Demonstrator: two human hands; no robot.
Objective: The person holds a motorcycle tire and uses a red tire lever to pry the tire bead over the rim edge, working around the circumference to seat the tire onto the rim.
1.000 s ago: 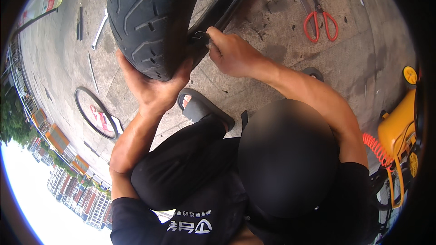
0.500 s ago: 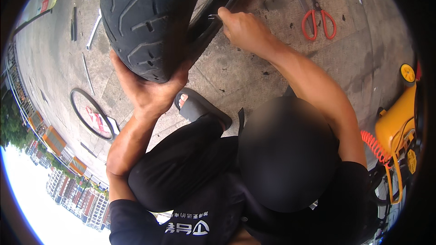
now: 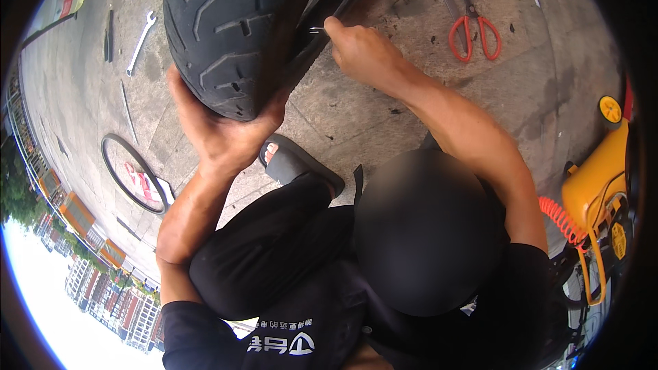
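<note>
A black treaded tyre [image 3: 219, 41] stands upright at the top centre, its top beyond the picture's edge. My left hand [image 3: 229, 138] cups its lower end, thumb and fingers spread around both sides of the tread and pressing on it. At the tyre's right side, my right hand [image 3: 363, 53] is closed on a small metal tool [image 3: 316, 29]. Only the tool's thin, two-pronged tip shows, pointing left toward the dark sidewall; the rest is hidden in my fist.
Red-handled scissors [image 3: 473, 35] lie on the paving to the right. Left of the tyre are a wrench [image 3: 141, 44], a dark slim tool [image 3: 109, 35] and a thin rod [image 3: 129, 113]. A black ring [image 3: 110, 164] lies below them. A yellow machine [image 3: 589, 185] with a red coiled hose [image 3: 558, 216] stands far right.
The tyre has shifted slightly right, uncovering more of the wrench beside it. My right hand and the tool tip have moved slightly left, closer to the sidewall. My left hand keeps its hold.
</note>
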